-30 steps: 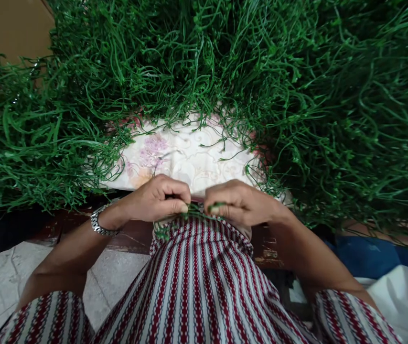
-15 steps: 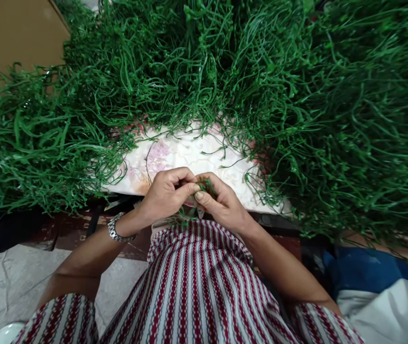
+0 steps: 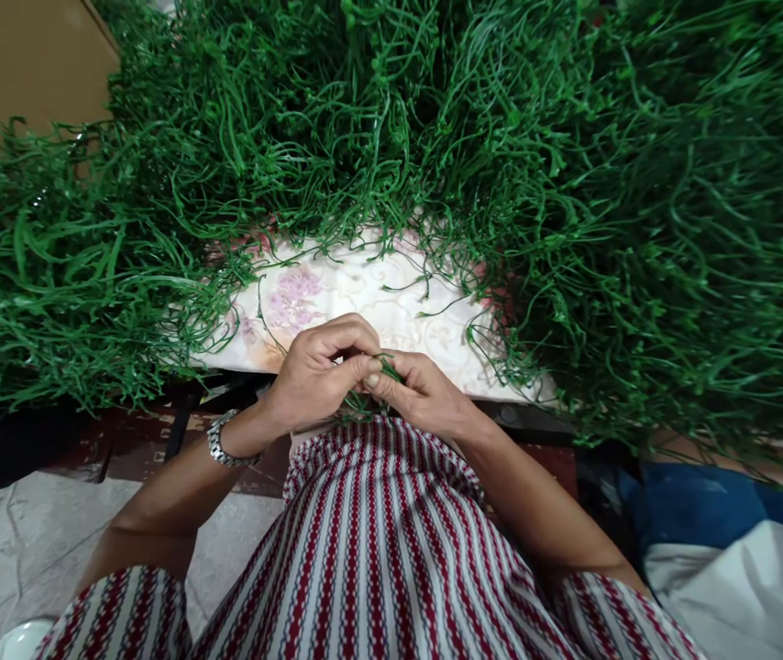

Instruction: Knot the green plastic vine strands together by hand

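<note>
My left hand [image 3: 323, 374], with a metal watch at its wrist, is closed with thumb and forefinger pinched together. Against it, thumb tip to thumb tip, my right hand [image 3: 425, 394] is closed too. Both grip a few thin green stems [image 3: 390, 369], glossy like artificial plant parts. Some strands [image 3: 357, 403] hang below the left fingers in front of my lap. The fingers hide much of what they hold. Just beyond the hands lies a pale flowered cloth [image 3: 357, 302] with several loose stems on it.
A large tangled heap of green stems [image 3: 378, 119] rings the cloth at the back and both sides. A brown cardboard panel [image 3: 20, 64] stands at the far left. Blue and pale fabric [image 3: 700, 513] is at right, and a white bowl-like rim [image 3: 13, 642] at bottom left.
My right hand has dropped slightly and its fingers have closed more flatly. The green tuft that stood up in them now shows as a thin strand between both hands.
</note>
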{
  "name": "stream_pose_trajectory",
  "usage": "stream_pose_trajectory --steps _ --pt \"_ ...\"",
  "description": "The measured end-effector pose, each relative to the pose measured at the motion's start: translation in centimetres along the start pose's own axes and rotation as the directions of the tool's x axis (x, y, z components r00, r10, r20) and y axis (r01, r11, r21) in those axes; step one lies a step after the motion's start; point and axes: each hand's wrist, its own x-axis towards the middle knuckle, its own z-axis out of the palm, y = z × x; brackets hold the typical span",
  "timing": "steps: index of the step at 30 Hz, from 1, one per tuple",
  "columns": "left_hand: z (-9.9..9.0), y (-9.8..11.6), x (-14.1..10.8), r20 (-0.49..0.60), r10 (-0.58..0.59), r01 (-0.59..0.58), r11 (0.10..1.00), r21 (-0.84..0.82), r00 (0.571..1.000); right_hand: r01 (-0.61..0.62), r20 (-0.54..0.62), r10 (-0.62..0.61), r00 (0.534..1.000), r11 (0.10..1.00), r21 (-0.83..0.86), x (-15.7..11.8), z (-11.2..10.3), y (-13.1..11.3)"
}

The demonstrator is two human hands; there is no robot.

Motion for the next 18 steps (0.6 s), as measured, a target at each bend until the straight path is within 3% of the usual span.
stream_pose_trajectory --steps 4,7,13,16,18 --pt "0.0 -0.3 0.0 0.023 -0.164 0.161 0.914 -0.371 0.986 0.096 0.061 -0.088 0.994 0.985 -0.144 0.0 -0.3 -0.3" --pt "-0.2 -0.3 0.0 0.066 -0.232 0.231 0.815 -0.532 0.970 0.204 0.128 -0.184 0.975 0.965 -0.168 0.4 -0.5 -0.4" --pt "-0.7 0.1 0.1 0.189 -0.293 0.346 0.727 -0.593 0.937 0.316 0.256 -0.248 0.934 0.909 -0.273 0.8 -0.6 -0.1" --pt "-1.0 -0.1 0.4 0.159 -0.328 0.350 0.683 -0.641 0.931 0.378 0.332 -0.265 0.905 0.859 -0.345 0.8 -0.5 -0.3" --pt "-1.3 -0.3 0.7 0.111 -0.344 0.335 0.706 -0.624 0.932 0.390 0.293 -0.289 0.911 0.836 -0.386 0.6 -0.8 -0.8"
